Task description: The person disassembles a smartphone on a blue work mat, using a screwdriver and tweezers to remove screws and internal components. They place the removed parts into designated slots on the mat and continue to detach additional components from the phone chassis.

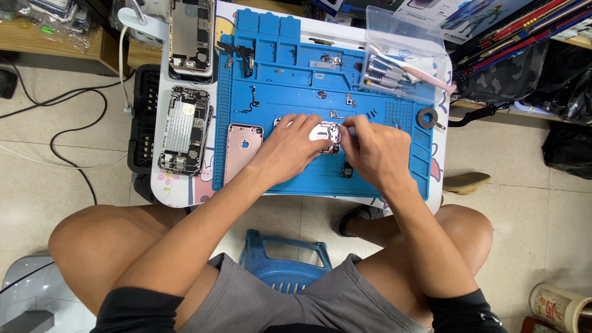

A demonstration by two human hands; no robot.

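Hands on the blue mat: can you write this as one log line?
left hand: on phone part | right hand: on phone part | under: blue mat | left of mat: open phones | jar: top right

Bright even light, sharp focus

- The work mat [296, 166] looks like matt blue rubber
- The phone shell [243, 145] is smooth pink metal with a slight shine
- The opened phone [185, 129] shows grey metal plates
- The stool [283, 262] is blue plastic
- The box [404, 52] is clear plastic
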